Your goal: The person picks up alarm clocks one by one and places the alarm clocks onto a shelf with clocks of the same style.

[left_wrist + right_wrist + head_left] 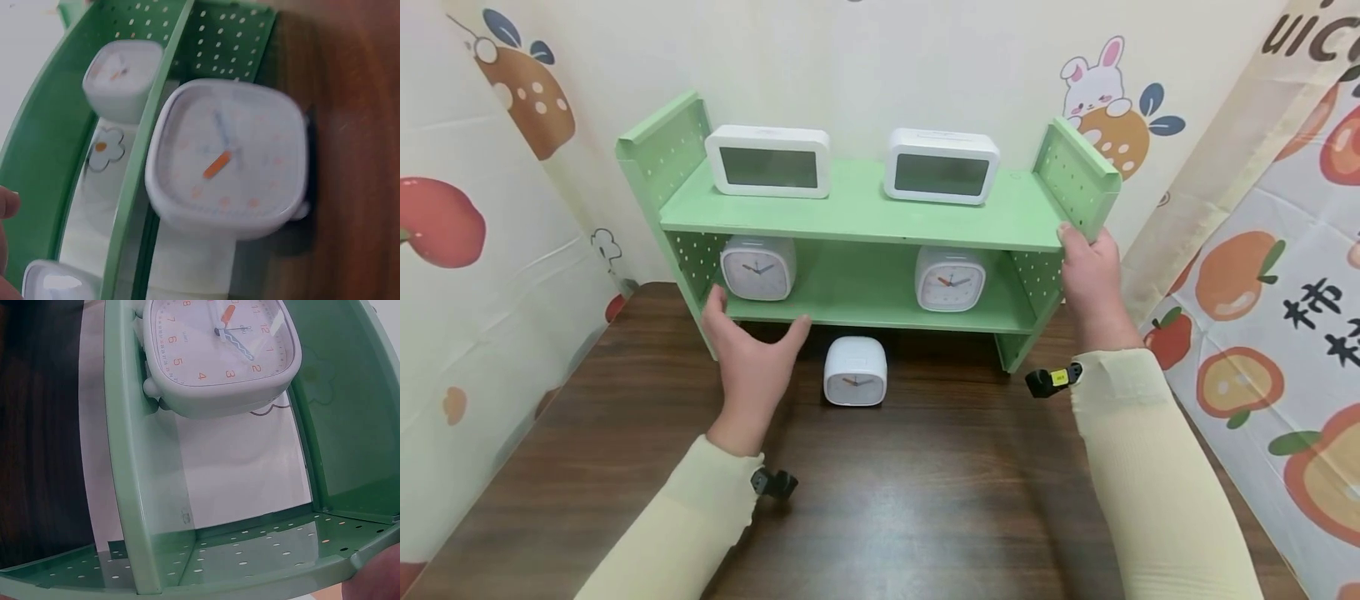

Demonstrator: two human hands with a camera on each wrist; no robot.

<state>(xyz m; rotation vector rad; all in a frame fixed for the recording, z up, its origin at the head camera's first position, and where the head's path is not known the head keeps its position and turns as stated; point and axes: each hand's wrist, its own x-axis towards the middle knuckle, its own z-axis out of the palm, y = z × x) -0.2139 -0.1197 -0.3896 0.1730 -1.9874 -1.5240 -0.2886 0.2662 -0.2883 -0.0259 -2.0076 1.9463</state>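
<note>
A green two-tier shelf (865,321) stands tilted on the table. At its right side panel, my right hand (1092,279) grips the edge with the thumb on the front; part of that hand shows in the right wrist view's lower corner. My left hand (752,358) is spread, thumb and fingers apart, in front of a white analog clock (760,279) on the lower tier. Another white analog clock (951,287) sits to the right on that tier. A third small white clock (855,371) rests on the table, right of my left hand.
Two white digital clocks, one on the left (767,179) and one on the right (942,177), stand on the top tier. Under everything is a dark wooden table (910,500). Fruit-printed curtains (880,75) hang behind and at both sides.
</note>
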